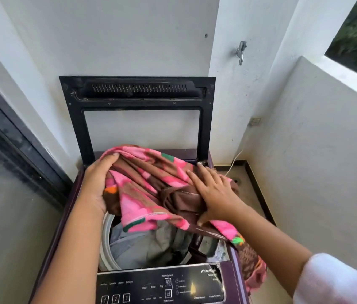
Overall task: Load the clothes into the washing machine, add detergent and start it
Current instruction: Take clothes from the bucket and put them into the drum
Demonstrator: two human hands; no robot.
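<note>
Pink-brown cloth (144, 181) over the washer drum (105, 238) — left grip (96, 183) grasping it, right grip (217, 194) released, pressing flat.

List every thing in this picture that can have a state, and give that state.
Washing machine lid: open, raised upright.
Drum: partly filled with grey clothes.
Pink and brown cloth: bunched over the drum, one end hanging over the machine's right edge.
Left hand: grips the cloth.
Right hand: fingers straight, pressing the cloth.
Wall tap: no water running.
</note>
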